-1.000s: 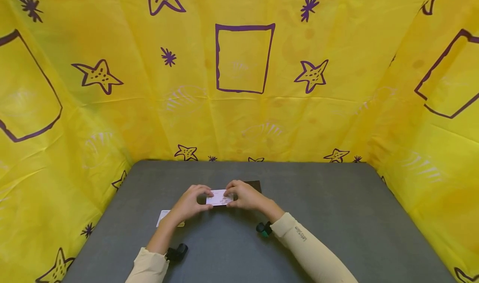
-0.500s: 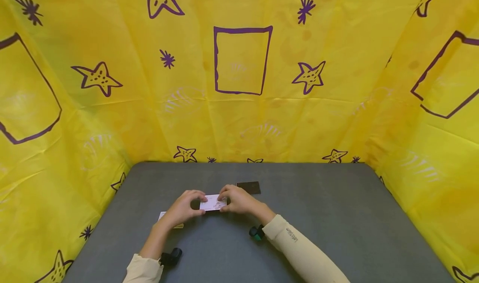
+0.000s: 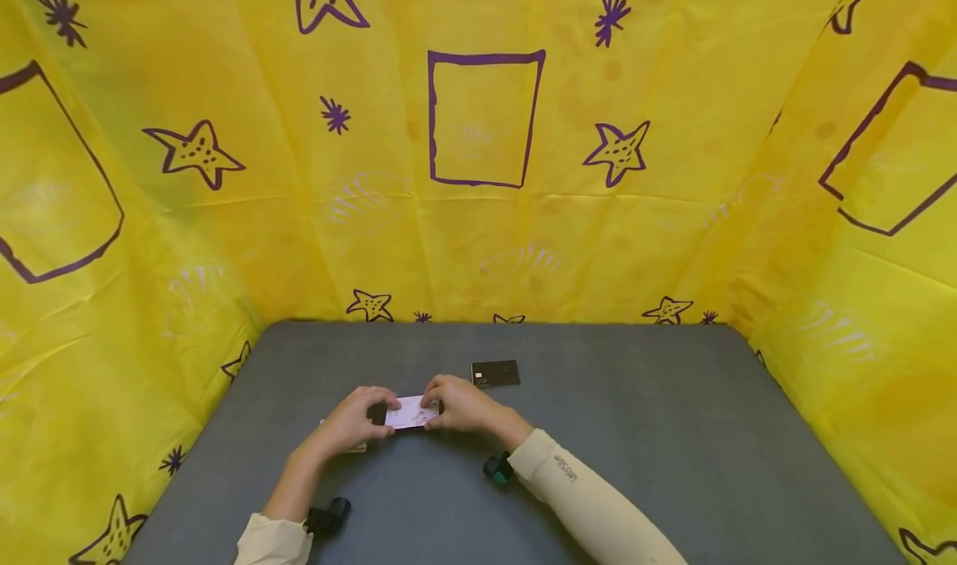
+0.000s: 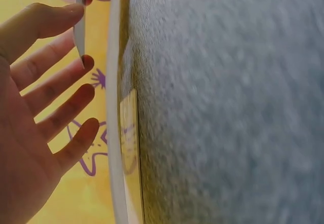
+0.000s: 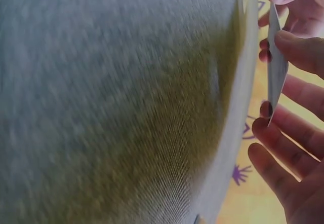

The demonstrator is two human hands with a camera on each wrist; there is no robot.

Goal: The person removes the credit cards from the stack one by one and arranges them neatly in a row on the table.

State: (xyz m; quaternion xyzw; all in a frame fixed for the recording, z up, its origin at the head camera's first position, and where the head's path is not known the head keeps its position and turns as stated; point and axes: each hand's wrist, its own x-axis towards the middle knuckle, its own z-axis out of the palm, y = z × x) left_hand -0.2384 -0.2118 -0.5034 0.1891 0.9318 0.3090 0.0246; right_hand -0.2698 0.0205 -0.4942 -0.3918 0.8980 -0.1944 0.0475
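A white card [image 3: 409, 414] with faint print is held between both hands above the grey table, in the head view. My left hand [image 3: 353, 420] pinches its left end between thumb and fingers. The right hand [image 3: 465, 405] pinches its right end the same way. Seen edge-on in the left wrist view, the card [image 4: 79, 34] is thin, and the lower fingers of the left hand [image 4: 45, 97] are spread apart from it. In the right wrist view the card [image 5: 277, 74] likewise appears edge-on, off the table, with the right hand [image 5: 298, 127] on it.
A black card [image 3: 495, 373] marked with a chip lies on the table beyond the right hand. Under the left forearm another card [image 3: 357, 448] lies mostly hidden. Yellow patterned cloth [image 3: 478, 249] walls the back and sides of the grey table [image 3: 613, 432].
Both hands have moved left and slightly nearer with the white card between them. The black card on the table has come fully into view, and the card beneath the left arm is more covered.
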